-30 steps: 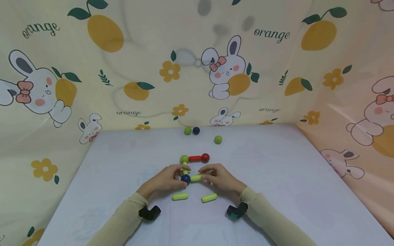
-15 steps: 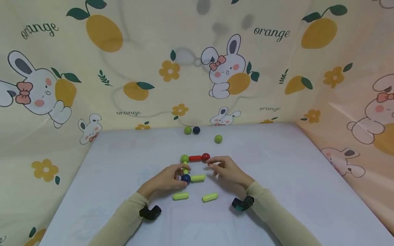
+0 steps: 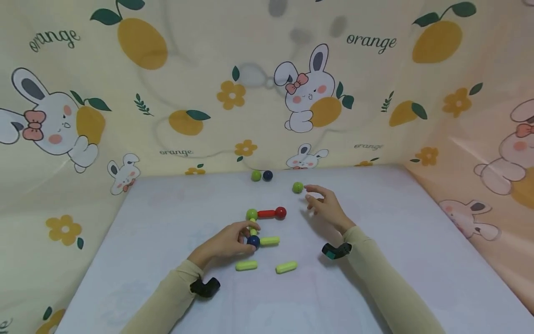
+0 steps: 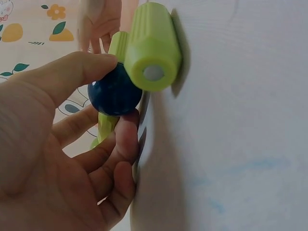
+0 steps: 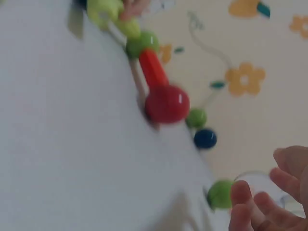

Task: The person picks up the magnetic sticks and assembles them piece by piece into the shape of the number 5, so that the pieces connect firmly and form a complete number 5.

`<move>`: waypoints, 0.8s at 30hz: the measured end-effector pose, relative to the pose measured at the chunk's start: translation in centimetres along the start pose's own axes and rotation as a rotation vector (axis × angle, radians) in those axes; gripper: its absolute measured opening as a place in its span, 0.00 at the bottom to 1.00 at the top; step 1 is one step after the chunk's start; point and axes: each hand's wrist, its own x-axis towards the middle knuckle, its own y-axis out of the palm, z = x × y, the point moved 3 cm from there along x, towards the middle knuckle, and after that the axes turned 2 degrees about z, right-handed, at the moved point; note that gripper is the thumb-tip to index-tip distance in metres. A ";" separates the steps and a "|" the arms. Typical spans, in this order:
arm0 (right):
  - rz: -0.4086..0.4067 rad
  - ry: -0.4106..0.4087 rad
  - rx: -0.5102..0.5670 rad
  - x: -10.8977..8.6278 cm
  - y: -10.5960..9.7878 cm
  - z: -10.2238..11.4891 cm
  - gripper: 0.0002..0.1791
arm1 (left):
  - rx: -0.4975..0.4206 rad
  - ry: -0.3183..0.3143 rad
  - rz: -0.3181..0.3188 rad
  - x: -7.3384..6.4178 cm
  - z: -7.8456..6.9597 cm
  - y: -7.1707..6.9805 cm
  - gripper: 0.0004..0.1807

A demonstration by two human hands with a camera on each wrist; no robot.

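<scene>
In the head view my left hand holds the dark blue ball at the near corner of a joined toy shape, thumb and fingers around it. From that ball a yellow-green rod points right, and another, partly behind my fingers, leads back to a green ball. A red rod links this green ball to a red ball. My right hand holds nothing; its fingers are spread apart, fingertips just right of a loose green ball.
Two loose yellow-green rods, a left one and a right one, lie nearer the table's front. Another green ball and a dark blue ball sit by the back edge, below the printed cloth.
My right hand has left the yellow-green rod beside the blue ball and moved back and right, past the red ball, to the loose green ball. The left hand has stayed at the blue ball.
</scene>
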 end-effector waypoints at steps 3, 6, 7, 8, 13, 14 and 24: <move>-0.018 0.039 -0.029 1.5 -0.3 -0.8 0.28 | 0.004 -0.002 -0.008 -0.1 0.0 -0.1 0.28; 0.001 0.093 -0.091 2.7 0.1 -1.2 0.31 | 0.006 -0.003 -0.007 -0.1 0.1 -0.1 0.28; 0.009 0.109 -0.131 3.0 0.2 -1.2 0.32 | 0.004 -0.002 -0.006 0.0 0.1 -0.1 0.28; 0.017 0.113 -0.165 3.2 0.4 -1.2 0.33 | 0.004 -0.002 -0.005 0.1 0.1 -0.1 0.28; 0.029 0.072 -0.373 4.5 1.2 -1.2 0.34 | 0.005 -0.003 -0.008 0.4 0.0 -0.1 0.28; 0.030 0.063 -0.399 4.7 1.3 -1.2 0.34 | 0.004 -0.006 -0.009 0.4 -0.1 -0.1 0.28; 0.007 0.081 -0.377 4.0 1.8 -1.5 0.24 | 0.004 -0.018 -0.007 0.1 0.1 0.0 0.28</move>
